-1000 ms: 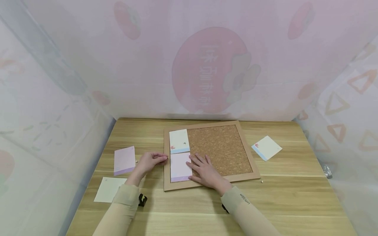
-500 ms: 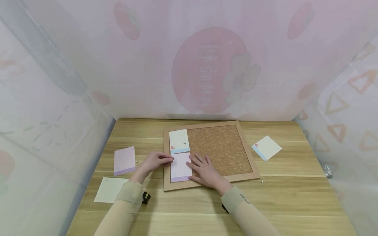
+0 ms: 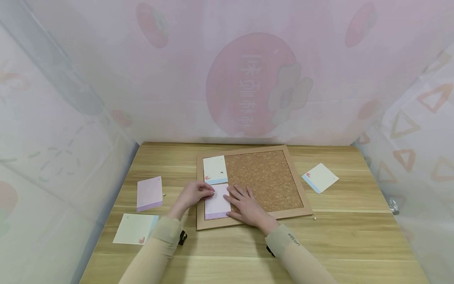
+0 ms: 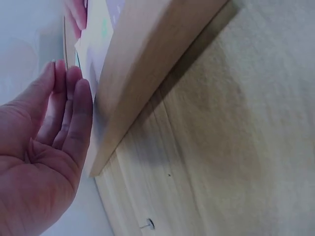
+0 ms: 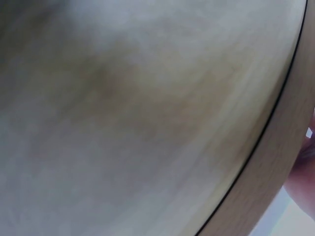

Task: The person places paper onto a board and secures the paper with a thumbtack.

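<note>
My left hand [image 3: 194,193] pinches a tiny thumbtack [image 3: 214,193] between thumb and fingertips, over the upper left part of a purple-edged note [image 3: 218,203]. That note lies on a wood-framed cork board [image 3: 266,179]. My right hand [image 3: 248,207] lies flat with fingers spread, its fingertips on the note's right edge and the palm over the cork. Above the purple note is a cream note [image 3: 214,165] with a blue band and a tack [image 3: 221,172] in it. In the left wrist view the fingers [image 4: 81,110] largely hide the tack.
A purple note [image 3: 149,193] and a cream note [image 3: 133,228] lie left of the board, another cream note [image 3: 320,178] right of it. Loose tacks sit on the wooden table, one at left [image 4: 150,224] and one near the board's lower right corner [image 3: 314,218].
My left hand has moved right, from the frame's left edge to over the purple note. More of the lower left cream note now shows. The right hand has stayed still.
</note>
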### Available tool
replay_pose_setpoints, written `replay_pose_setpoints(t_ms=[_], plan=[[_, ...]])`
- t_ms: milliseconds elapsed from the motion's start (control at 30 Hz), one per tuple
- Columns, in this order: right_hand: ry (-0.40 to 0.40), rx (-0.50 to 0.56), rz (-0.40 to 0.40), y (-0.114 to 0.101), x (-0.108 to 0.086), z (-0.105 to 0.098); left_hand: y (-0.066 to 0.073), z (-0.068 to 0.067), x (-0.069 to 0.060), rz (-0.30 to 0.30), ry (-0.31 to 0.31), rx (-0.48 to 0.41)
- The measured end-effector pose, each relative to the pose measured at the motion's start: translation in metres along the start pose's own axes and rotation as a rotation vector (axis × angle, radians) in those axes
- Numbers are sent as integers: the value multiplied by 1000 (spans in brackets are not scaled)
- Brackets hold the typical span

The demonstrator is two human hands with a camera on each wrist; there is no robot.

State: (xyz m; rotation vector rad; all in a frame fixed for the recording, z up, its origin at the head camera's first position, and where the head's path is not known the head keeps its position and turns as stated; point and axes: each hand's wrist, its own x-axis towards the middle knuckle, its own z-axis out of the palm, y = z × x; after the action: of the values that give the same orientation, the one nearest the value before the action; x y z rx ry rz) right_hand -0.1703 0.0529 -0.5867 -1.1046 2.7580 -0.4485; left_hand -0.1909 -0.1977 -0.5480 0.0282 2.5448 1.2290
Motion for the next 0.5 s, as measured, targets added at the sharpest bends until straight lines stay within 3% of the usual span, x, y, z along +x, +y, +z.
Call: replay_pose_setpoints(t_ms=[167,367,500], plan=[[5,-4,-3,1,0,1,9,1,3,29,-7,103],[2,10,-1,0,-1,1,12,2,10,23,-8,131],[2,17,2,0,0,1,12,4,13,58,-1,180]])
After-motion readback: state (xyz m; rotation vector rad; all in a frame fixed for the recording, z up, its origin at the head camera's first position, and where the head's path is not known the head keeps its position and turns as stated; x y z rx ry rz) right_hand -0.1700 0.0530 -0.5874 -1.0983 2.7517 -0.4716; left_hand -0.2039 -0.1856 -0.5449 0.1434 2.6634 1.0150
